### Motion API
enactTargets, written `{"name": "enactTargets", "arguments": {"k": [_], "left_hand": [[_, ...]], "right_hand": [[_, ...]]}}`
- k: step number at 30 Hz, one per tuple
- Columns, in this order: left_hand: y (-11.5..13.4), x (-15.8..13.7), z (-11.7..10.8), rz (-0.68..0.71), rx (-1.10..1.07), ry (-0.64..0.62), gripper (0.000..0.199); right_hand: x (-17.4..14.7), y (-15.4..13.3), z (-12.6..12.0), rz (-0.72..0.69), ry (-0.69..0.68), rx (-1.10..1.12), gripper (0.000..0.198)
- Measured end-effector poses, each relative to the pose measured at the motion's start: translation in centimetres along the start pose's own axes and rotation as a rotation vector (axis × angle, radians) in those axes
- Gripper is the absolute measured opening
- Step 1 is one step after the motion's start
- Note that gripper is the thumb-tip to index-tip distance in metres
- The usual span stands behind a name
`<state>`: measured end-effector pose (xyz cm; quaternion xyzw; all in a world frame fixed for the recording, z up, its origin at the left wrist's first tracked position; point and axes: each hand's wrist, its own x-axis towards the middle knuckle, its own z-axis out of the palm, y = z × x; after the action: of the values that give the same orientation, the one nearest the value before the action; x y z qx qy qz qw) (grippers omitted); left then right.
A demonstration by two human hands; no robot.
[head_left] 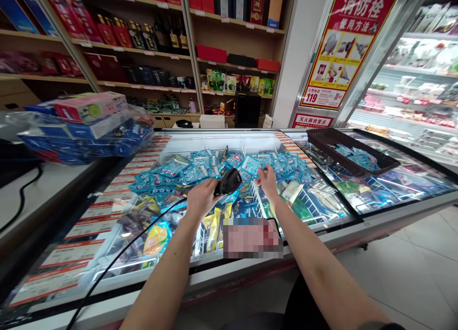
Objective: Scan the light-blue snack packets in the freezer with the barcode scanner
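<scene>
My left hand (203, 196) is closed around a black scanner (231, 181). The fingertips of my right hand (267, 182) are drawn together at the edge of a blue packet (250, 164); I cannot tell whether they grip it. The packet lies among similar packets on the chest freezer (343, 227). Obstructions: the scanner covers part of the pile; its cable (132, 251) crosses the near left; a blurred flat object (250, 239) occupies the front edge. A dark tray (322, 139) holding packets sits right; plastic-wrapped boxes (91, 106) stand left.
</scene>
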<state>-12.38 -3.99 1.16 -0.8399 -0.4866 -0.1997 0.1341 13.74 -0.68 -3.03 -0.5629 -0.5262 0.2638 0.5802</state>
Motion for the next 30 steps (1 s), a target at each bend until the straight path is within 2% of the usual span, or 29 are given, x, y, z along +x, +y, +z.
{"name": "enactTargets", "arguments": {"k": [4, 10, 15, 19, 22, 24, 26, 30], "left_hand": [[-0.5, -0.4, -0.4, 0.003, 0.031, -0.015, 0.034], [-2.5, -0.7, -1.7, -0.048, 0.102, -0.047, 0.033], [-4.3, -1.1, -2.3, -0.068, 0.143, -0.02, 0.034], [-5.2, -2.0, -1.9, -0.087, 0.136, 0.022, 0.033], [-5.7, -2.6, -1.4, -0.09, 0.119, 0.045, 0.032], [-5.9, -2.9, -1.2, -0.082, 0.109, 0.041, 0.032], [-6.2, -3.0, -1.2, -0.104, 0.106, 0.048, 0.032], [-6.9, -3.2, -1.5, -0.173, 0.115, 0.062, 0.032]], "right_hand": [[-0.4, 0.1, -0.1, -0.017, 0.116, -0.08, 0.051], [-0.9, -0.6, -0.1, -0.062, 0.315, -0.395, 0.051], [-1.5, -1.9, -0.1, -0.072, 0.359, -0.617, 0.049], [-2.0, -3.0, -0.1, -0.242, 0.298, -0.751, 0.049], [-2.1, -3.4, 0.3, -0.46, 0.074, -0.854, 0.044], [-2.0, -3.2, 0.7, -0.55, -0.063, -0.903, 0.04], [-1.8, -2.9, 0.9, -0.542, -0.096, -0.933, 0.036], [-1.6, -2.1, 1.2, -0.456, -0.001, -0.947, 0.03]]}}
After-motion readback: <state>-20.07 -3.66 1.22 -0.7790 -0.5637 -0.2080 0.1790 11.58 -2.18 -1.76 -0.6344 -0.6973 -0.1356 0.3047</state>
